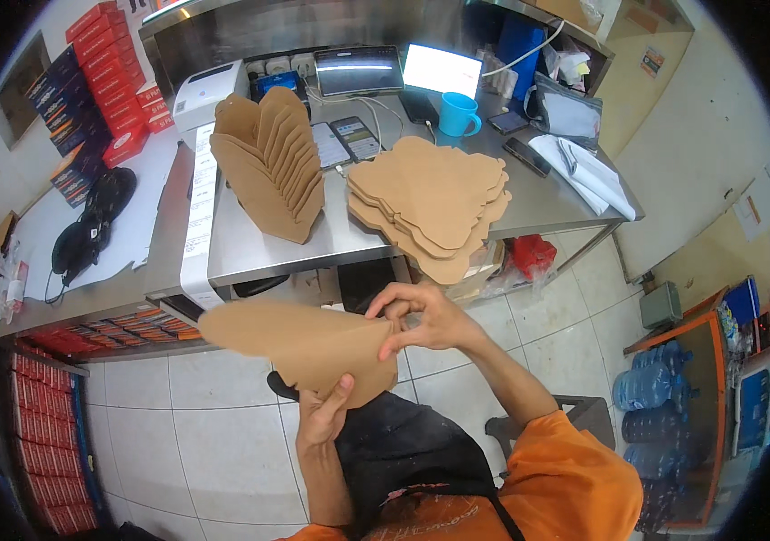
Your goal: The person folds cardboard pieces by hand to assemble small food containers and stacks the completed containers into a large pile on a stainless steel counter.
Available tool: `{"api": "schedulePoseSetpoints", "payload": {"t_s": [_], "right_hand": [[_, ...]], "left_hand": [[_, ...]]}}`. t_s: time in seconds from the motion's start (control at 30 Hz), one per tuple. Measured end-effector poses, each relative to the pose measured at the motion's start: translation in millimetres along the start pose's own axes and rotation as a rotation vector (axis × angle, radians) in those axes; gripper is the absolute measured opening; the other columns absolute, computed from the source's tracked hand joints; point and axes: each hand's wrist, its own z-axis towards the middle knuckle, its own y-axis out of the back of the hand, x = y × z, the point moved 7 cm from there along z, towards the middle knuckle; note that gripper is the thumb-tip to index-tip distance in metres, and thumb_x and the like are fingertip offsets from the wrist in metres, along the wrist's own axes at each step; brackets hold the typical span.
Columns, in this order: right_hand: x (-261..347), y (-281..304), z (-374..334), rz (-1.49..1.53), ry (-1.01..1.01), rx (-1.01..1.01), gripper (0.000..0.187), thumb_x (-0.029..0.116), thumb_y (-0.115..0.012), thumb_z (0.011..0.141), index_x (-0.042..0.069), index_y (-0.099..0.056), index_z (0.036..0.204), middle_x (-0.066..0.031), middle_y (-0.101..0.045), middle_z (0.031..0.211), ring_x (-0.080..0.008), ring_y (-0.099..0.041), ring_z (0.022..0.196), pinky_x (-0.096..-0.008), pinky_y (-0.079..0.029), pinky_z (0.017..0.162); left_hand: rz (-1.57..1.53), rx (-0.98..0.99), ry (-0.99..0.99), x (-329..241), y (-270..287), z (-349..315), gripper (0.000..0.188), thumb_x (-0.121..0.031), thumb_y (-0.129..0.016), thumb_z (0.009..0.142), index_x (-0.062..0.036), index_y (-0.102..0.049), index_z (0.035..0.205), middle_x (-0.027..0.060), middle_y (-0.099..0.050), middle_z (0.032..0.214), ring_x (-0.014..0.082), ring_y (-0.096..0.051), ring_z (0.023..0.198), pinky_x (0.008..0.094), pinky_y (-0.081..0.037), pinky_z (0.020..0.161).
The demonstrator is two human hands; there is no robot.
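Observation:
A brown cardboard box blank (299,338), partly folded, is held in front of my body between both hands. My left hand (323,417) grips its lower edge, with the thumb on the near face and the fingers hidden behind. At the blank's right end, my right hand (425,317) pinches the edge with thumb and fingers. On the steel table beyond, a pile of flat cardboard blanks (434,194) overhangs the front edge. To its left stands a nested stack of folded cardboard boxes (272,167).
A receipt printer (209,95) trails a long paper strip (197,216) over the table's edge. Phones (356,137), a tablet (358,70), a lit screen (441,68) and a blue mug (459,115) stand behind. Red boxes (114,81) are stacked left; water jugs (644,388) stand right, near a dark stool (583,419).

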Motion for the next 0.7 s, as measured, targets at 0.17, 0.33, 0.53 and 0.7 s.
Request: {"api": "schedulePoseSetpoints", "payload": {"t_s": [0.17,0.33,0.53,0.7], "right_hand": [[0,1,-10,-0.307,0.349,-0.182,0.056,0.02,-0.092,0.064,0.003,-0.063,0.109,0.002,-0.06,0.06,-0.0057,-0.055,0.057,-0.0209,-0.042,0.058],[35,6,-18,-0.7,0.494,-0.263,0.071,0.033,-0.092,0.061,0.002,-0.063,0.118,-0.0081,-0.066,0.089,-0.0177,-0.063,0.084,-0.0309,-0.05,0.077],[33,-22,-1,-0.45,0.261,0.096,0.057,0.021,-0.077,0.082,0.002,-0.057,0.132,-0.0165,-0.059,0.132,-0.0321,-0.06,0.115,-0.04,-0.048,0.095],[9,-29,-7,-0.297,0.147,0.119,0.032,0.018,-0.076,0.083,0.0,-0.068,0.109,-0.0154,-0.07,0.105,-0.0264,-0.068,0.096,-0.0339,-0.051,0.086]], "left_hand": [[0.021,0.103,-0.041,1,-5,-4,0.05,-0.011,-0.067,0.091,0.0017,-0.046,0.134,0.0109,-0.055,0.13,0.0201,-0.053,0.119,0.0362,-0.041,0.102],[0.444,0.119,-0.004,15,-8,-13,0.037,-0.01,-0.062,0.094,0.0041,-0.053,0.126,0.0103,-0.062,0.116,0.0182,-0.057,0.108,0.0339,-0.044,0.095],[0.358,0.144,0.189,3,-23,-18,0.03,-0.012,-0.058,0.096,0.0057,-0.057,0.121,0.0107,-0.066,0.107,0.0152,-0.062,0.093,0.0288,-0.049,0.082],[0.432,0.193,0.155,0,-1,-10,0.029,-0.011,-0.062,0.094,0.0054,-0.06,0.118,0.0079,-0.068,0.099,0.0116,-0.062,0.091,0.0262,-0.05,0.077]]}}
